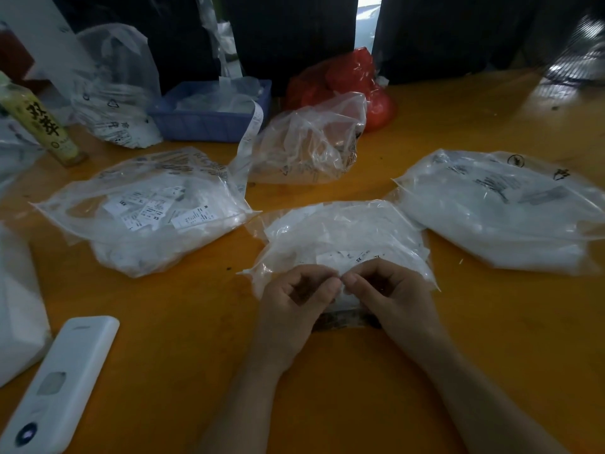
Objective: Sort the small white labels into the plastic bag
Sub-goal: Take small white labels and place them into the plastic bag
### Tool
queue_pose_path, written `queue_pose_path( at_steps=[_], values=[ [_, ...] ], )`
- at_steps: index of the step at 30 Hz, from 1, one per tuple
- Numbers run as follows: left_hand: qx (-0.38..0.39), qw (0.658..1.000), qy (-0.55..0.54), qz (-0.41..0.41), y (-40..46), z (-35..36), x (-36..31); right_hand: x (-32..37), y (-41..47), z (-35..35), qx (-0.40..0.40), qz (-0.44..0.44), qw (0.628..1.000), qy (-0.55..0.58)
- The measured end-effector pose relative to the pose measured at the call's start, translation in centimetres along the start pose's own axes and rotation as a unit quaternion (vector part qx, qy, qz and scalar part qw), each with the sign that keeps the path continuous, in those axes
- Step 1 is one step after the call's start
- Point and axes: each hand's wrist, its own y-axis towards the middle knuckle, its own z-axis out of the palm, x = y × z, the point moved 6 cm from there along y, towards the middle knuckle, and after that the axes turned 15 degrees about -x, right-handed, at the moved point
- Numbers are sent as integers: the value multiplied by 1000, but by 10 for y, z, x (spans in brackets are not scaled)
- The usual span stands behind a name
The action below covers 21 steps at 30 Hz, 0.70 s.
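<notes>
A clear plastic bag (343, 231) full of small white labels lies on the orange table (327, 388) right in front of me. My left hand (294, 299) and my right hand (393, 296) both pinch its near edge, fingertips almost touching at the middle. A white label (340, 257) printed "SX" shows through the plastic just above my fingers. To the left lies another clear bag (144, 211) with several printed labels visible inside. A third bag (504, 211) packed with white labels lies to the right.
A crumpled clear bag (311, 142) and a red bag (353, 80) sit behind. A blue basket (203, 122) with a label strip hanging out stands at the back. A bottle (39, 122) is far left, and a white device (55, 385) lies near left.
</notes>
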Motion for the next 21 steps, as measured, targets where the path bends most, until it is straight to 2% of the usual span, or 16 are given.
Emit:
queue_pose_path(
  at_steps=[2, 4, 5, 7, 10, 15, 17, 21],
  values=[
    [-23, 999, -22, 0, 2, -3, 1, 3, 1, -4, -47, -53, 997, -40],
    [-46, 990, -117, -61, 4, -5, 4, 6, 6, -13, -112, -112, 977, -145],
    [-52, 981, -161, -93, 5, -6, 6, 7, 9, -14, -119, -131, 961, -211],
    [-61, 969, -204, -123, 7, -7, 8, 5, 15, -9, -66, -145, 937, -312],
    [-58, 961, -239, -123, 10, -6, 8, 0, 17, 0, 10, -123, 917, -380],
    [-63, 956, -253, -137, 10, -6, 11, -8, 22, 10, 81, -79, 889, -445],
    [-63, 954, -259, -139, 10, -7, 12, -6, 25, 9, 72, -84, 896, -431],
    [-55, 959, -252, -119, 8, -6, 10, 7, 26, -1, 3, -153, 915, -373]
  ],
)
